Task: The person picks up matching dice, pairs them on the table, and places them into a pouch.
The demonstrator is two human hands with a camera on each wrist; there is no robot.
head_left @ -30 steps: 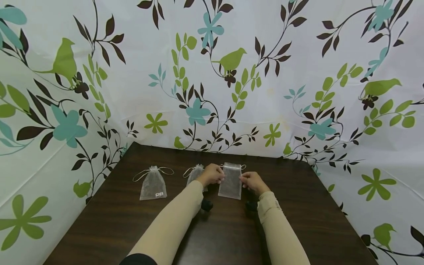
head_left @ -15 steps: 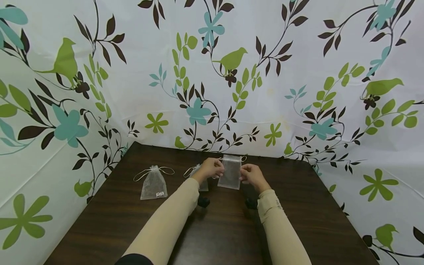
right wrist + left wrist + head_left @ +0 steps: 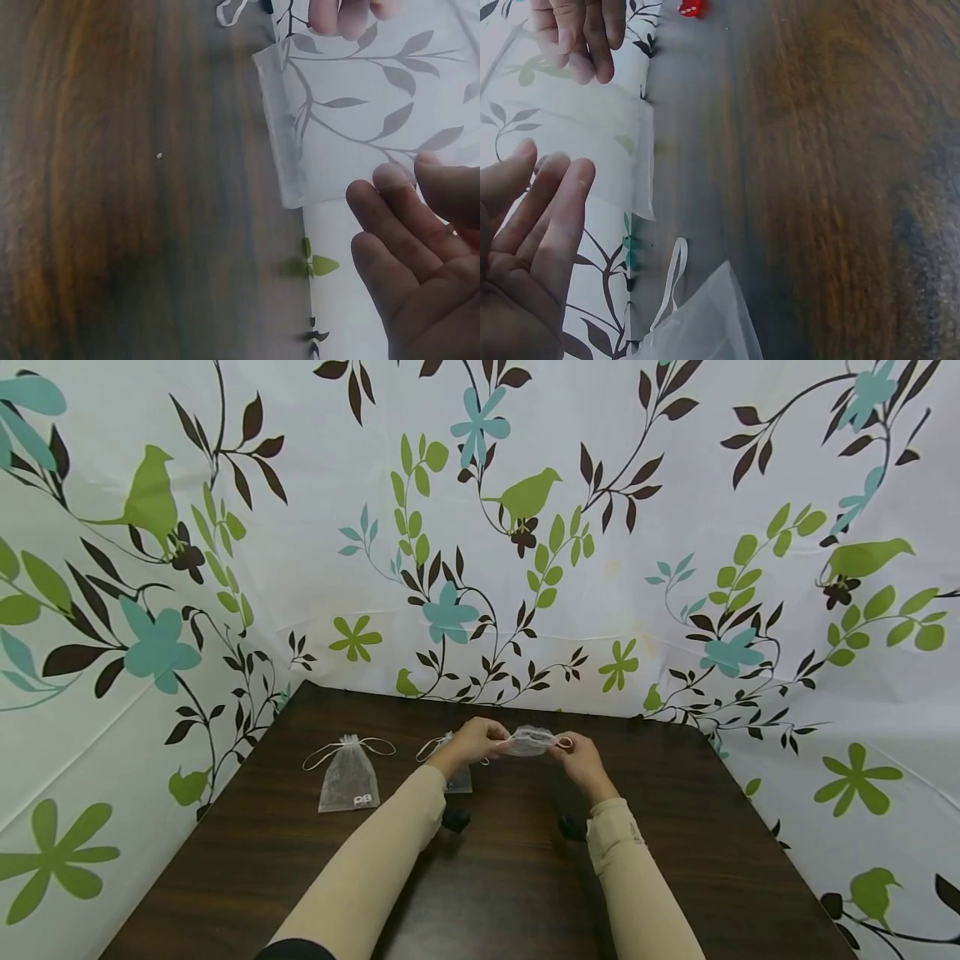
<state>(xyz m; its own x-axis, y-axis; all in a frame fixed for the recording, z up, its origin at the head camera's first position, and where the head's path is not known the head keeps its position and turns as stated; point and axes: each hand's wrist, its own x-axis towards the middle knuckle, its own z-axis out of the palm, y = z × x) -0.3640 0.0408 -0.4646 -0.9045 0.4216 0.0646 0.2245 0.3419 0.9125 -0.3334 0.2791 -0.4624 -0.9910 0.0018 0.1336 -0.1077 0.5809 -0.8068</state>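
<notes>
A sheer white drawstring bag [image 3: 531, 741] is held up off the table between both hands. My left hand [image 3: 477, 741] pinches its left side, and my right hand [image 3: 583, 763] pinches the right side. A cord loop shows by the right fingers. From the wrists, the bag [image 3: 337, 127] hangs flat and see-through, with wall pattern showing through it. A second sheer bag [image 3: 459, 779] lies on the table, partly hidden behind my left hand. Farther left lies a third bag [image 3: 347, 777], its neck gathered, with small white dice-like pieces [image 3: 362, 799] in a bottom corner.
The dark wooden table [image 3: 495, 885] meets a wall covering [image 3: 600, 568] printed with birds and leaves along its back edge. A red die [image 3: 691, 7] lies on the table in the left wrist view. Small black devices [image 3: 455, 819] sit beneath both wrists.
Both hands have lifted the bag off the table and tilted it, so from the head it now looks short and wide. The two other bags have stayed put.
</notes>
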